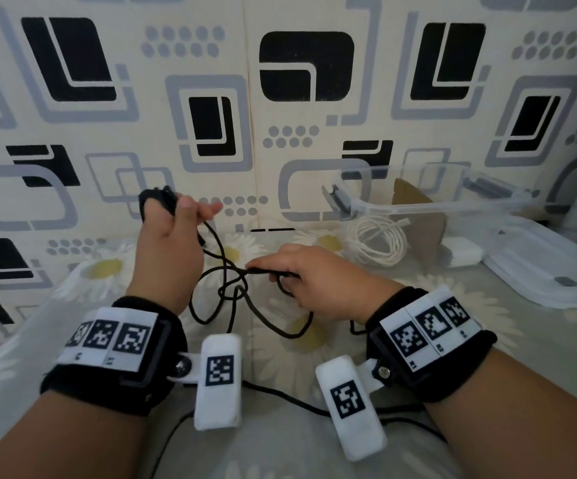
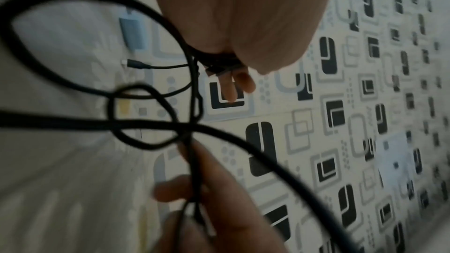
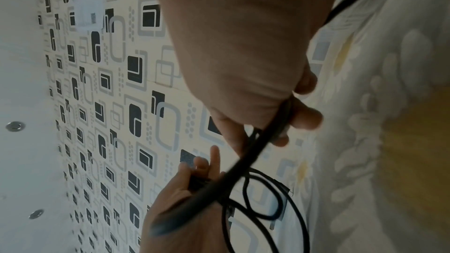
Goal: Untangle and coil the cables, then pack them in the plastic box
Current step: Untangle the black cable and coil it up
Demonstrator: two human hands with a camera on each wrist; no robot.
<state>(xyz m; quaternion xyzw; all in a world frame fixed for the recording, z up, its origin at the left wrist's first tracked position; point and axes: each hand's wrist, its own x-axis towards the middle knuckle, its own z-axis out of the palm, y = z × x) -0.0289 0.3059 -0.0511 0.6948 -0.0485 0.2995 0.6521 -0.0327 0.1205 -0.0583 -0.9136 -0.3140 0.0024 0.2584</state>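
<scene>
A thin black cable (image 1: 226, 271) hangs tangled in loops between my two hands above the bed. My left hand (image 1: 173, 223) is raised and grips a small black coil of it (image 1: 157, 198) against the palm. The cable's black plug (image 2: 137, 63) dangles free. Lower and to the right, my right hand (image 1: 300, 271) pinches a strand (image 3: 265, 141) just beside the knot (image 1: 237, 288). More black cable (image 1: 280, 397) trails on the bed under my wrists. A coiled white cable (image 1: 378, 242) lies in the clear plastic box (image 1: 418, 207) at the back right.
The box's clear lid (image 1: 553, 264) lies to its right on the bed. A brown cardboard piece (image 1: 421, 229) and a white charger block (image 1: 461, 254) sit in the box. A patterned wall (image 1: 280, 98) stands close behind. The flowered bedsheet (image 1: 470, 340) spreads in front.
</scene>
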